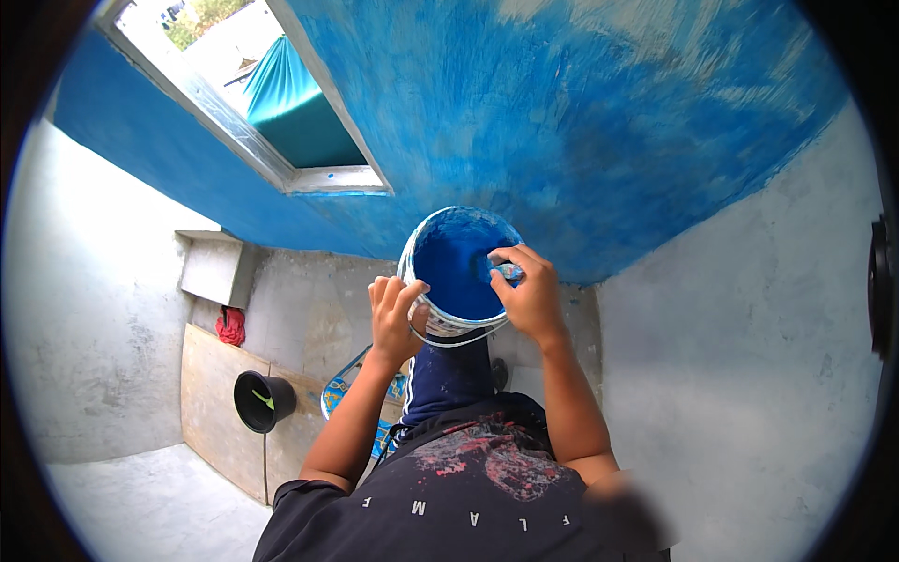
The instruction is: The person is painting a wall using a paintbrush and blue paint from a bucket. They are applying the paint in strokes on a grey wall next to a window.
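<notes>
A white paint bucket (448, 325) smeared with blue is held up in front of my body, tilted so its open top shows. Deep blue paint (451, 272) lies inside. My left hand (395, 314) is closed on the bucket's left rim, thumb near the lip and fingers along the side. Pinched in my right hand (534, 292) over the right rim is a paintbrush (509, 272) with a paint-stained handle. Its bristle end points into the bucket and is mostly covered in blue. A thin wire handle (459, 344) hangs below the bucket.
Ahead rises a wall (581, 122) with streaky blue paint and paler patches, and a window frame (337, 180) at left. Below left are a black bucket (263, 401), a red cloth (230, 325) and a blue patterned chair (384, 436). A grey wall (730, 328) stands at right.
</notes>
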{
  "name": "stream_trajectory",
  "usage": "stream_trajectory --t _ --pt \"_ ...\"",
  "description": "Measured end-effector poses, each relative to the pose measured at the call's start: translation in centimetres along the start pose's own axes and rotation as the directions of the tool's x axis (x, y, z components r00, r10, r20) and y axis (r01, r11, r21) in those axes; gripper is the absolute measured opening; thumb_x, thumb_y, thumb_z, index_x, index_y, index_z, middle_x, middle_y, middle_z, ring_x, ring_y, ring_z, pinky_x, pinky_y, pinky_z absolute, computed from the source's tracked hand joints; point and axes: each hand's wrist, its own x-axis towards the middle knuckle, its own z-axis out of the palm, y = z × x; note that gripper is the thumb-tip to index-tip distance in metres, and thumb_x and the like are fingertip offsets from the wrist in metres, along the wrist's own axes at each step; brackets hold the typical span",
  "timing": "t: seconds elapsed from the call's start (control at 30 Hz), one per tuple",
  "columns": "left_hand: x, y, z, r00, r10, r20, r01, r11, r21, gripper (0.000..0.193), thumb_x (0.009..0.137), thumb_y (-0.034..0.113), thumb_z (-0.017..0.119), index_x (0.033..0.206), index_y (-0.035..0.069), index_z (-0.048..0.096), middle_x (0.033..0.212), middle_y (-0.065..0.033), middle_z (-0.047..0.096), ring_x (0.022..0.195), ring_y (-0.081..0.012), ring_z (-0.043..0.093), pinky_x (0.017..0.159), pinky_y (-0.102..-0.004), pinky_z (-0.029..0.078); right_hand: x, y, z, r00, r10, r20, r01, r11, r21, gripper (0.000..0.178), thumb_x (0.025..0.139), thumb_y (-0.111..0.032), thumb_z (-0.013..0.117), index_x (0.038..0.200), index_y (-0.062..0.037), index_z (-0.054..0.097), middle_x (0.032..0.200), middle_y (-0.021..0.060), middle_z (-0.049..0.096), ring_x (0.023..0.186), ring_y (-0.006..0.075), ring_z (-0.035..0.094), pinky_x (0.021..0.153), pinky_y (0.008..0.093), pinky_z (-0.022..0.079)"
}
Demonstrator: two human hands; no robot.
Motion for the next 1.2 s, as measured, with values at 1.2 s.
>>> stream_trajectory --t 1.2 --pt "1.9 0.4 1.5 0.961 -0.049 0.274 0.093 0.984 -0.151 0.027 0.103 0.011 0.065 0.131 0.009 0.063 0.100 -0.0128 0.059 0.090 -0.0336 0.055 0.085 -0.0436 0.044 -2.9 2.9 -1.1 0.920 -0.213 -0.330 0.208 0.977 -0.051 0.022 0.090 0.011 0.072 0.104 -0.0057 0.074 0.116 0.0115 0.073 0.100 0.0322 0.072 0.082 0.0400 0.059"
